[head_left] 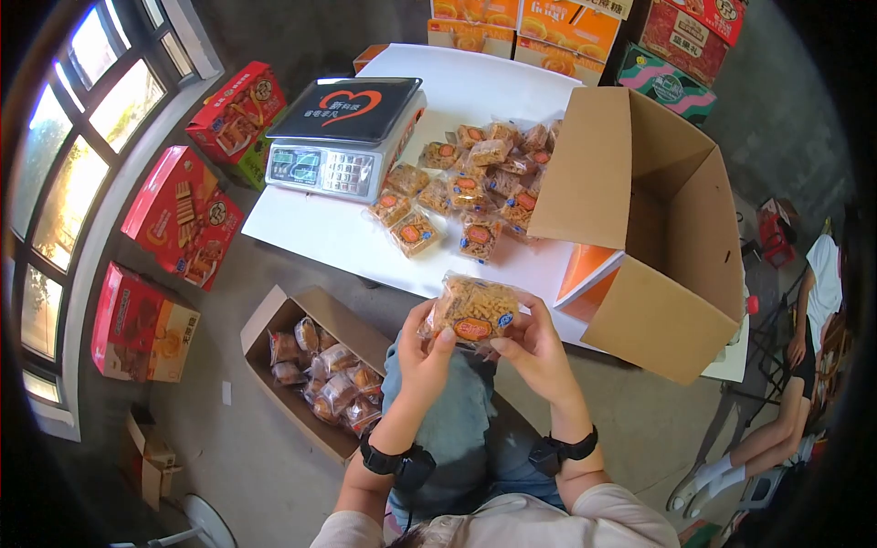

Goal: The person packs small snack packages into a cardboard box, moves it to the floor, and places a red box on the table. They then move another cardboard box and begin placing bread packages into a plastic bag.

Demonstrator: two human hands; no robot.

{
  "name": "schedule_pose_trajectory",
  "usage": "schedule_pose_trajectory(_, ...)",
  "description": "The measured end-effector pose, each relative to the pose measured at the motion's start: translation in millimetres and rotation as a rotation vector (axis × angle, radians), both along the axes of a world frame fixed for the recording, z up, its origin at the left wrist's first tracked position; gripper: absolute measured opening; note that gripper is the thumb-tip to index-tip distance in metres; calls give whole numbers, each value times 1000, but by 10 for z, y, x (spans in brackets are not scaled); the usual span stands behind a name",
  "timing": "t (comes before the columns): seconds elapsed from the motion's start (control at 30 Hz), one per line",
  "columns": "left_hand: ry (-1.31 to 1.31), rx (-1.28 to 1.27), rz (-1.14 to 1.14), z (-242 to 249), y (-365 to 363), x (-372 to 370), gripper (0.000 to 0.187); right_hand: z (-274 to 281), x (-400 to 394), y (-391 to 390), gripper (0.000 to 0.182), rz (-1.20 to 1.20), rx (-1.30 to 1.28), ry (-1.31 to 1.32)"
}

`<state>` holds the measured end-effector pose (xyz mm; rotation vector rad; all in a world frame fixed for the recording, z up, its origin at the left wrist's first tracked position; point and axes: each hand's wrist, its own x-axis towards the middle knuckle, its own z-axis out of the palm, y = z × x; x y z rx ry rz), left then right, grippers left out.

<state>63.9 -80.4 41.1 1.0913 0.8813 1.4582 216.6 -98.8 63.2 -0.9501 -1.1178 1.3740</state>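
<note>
Between both hands I hold a clear-wrapped pastry point(474, 309) with a crumbly golden top and a red oval label, just in front of the table edge. My left hand point(427, 340) grips its left side, thumb at the lower corner. On the right side, my right hand point(533, 345) is closed round it in the same way. Beyond them, a pile of similar wrapped pastries point(466, 192) lies on the white table point(320, 239). An open cardboard box point(585, 173) lies on its side at the table's right, its flaps spread toward the pile.
A digital scale point(343, 137) stands at the table's left. On the floor, a carton point(265, 338) holds several wrapped cakes. Red gift boxes point(183, 219) line the window side, with orange boxes point(557, 36) stacked behind the table. Another person point(804, 356) sits at the far right.
</note>
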Motion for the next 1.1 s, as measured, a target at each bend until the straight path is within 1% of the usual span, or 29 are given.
schedule_pose_trajectory(0.07,-40,-6,-20,-33,20,-14,41,55,-61,2,47,-41,-22,21)
schedule_pose_trajectory(0.1,7,57,-29,-69,44,-23,41,25,-79,8,47,-44,-24,21)
schedule_pose_trajectory(0.13,54,120,-38,-109,65,-32,40,-26,-95,13,44,-147,51,-31)
schedule_pose_trajectory(0.17,55,117,-44,-161,82,-46,40,-58,-106,7,42,-250,125,-85)
schedule_pose_trajectory(0.2,69,133,-69,-207,99,-62,42,-61,-95,1,42,-255,121,-85)
schedule_pose_trajectory(0.27,81,147,-99,-250,97,-91,44,-34,-41,2,32,-378,224,-153)
schedule_pose_trajectory(0.3,165,177,-129,-246,91,-101,46,35,-21,-15,25,-385,244,-174)
schedule_pose_trajectory(0.33,249,207,-158,-246,86,-111,49,107,5,-32,25,-387,242,-178)
schedule_pose_trajectory(0.37,246,205,-160,-272,94,-130,49,178,32,-45,25,-380,332,-378)
schedule_pose_trajectory(0.4,303,266,-217,-282,115,-145,53,215,56,-50,24,-369,423,-579)
schedule_pose_trajectory(0.43,360,328,-273,-276,125,-149,57,224,75,-47,24,-369,423,-581)
schedule_pose_trajectory(0.47,357,330,-273,-253,103,-139,57,234,95,-42,25,-349,472,-586)
schedule_pose_trajectory(0.53,176,68,-398,10,19,-68,63,252,100,-48,26,-327,522,-595)
schedule_pose_trajectory(0.6,139,58,-408,61,-25,-16,66,267,60,-58,28,-269,550,-568)
schedule_pose_trajectory(0.67,102,50,-417,65,-36,-5,69,260,50,-64,28,-266,553,-550)
schedule_pose_trajectory(0.73,226,99,-395,35,-24,-14,71,265,48,-82,29,-264,556,-531)
schedule_pose_trajectory(0.77,227,99,-395,29,-19,-18,71,274,48,-95,31,-248,524,-519)
schedule_pose_trajectory(0.83,71,-30,-443,21,-13,-21,72,295,37,-120,32,-232,493,-508)
schedule_pose_trajectory(0.93,67,-12,-446,8,-12,-34,70,343,11,-149,36,-258,470,-505)
schedule_pose_trajectory(0.97,68,-12,-445,-19,-7,-39,70,371,38,-166,36,-229,457,-535)
schedule_pose_trajectory(1.03,112,37,-491,-94,13,-48,54,428,107,-202,36,-200,444,-565)
schedule_pose_trajectory(1.07,113,37,-490,-107,45,-62,54,459,154,-223,36,-250,572,-589)
schedule_pose_trajectory(1.1,284,250,-463,-107,100,-83,42,494,210,-245,37,-300,700,-612)
